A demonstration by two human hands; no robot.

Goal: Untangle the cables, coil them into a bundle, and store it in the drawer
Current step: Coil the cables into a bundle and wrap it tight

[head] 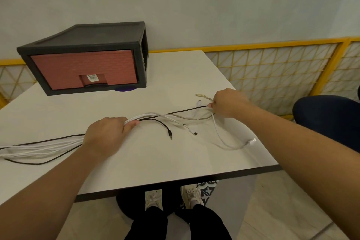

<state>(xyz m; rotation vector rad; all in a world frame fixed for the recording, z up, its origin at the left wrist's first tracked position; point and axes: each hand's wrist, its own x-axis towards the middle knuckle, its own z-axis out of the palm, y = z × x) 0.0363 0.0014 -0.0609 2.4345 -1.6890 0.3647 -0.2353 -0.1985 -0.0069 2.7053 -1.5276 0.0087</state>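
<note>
Left hand mid-table, fingers curled round the cables. The bundle trails off the left edge of the table. Loose ends lie right of that hand: black plug, white connector, another white plug near the right edge. Right hand, farther back, pinches cable strands. Drawer closed, far left corner.

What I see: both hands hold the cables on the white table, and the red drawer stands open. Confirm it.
One thing is wrong: the head view shows the red drawer shut. The left hand and right hand do hold the cables on the white table.
</note>
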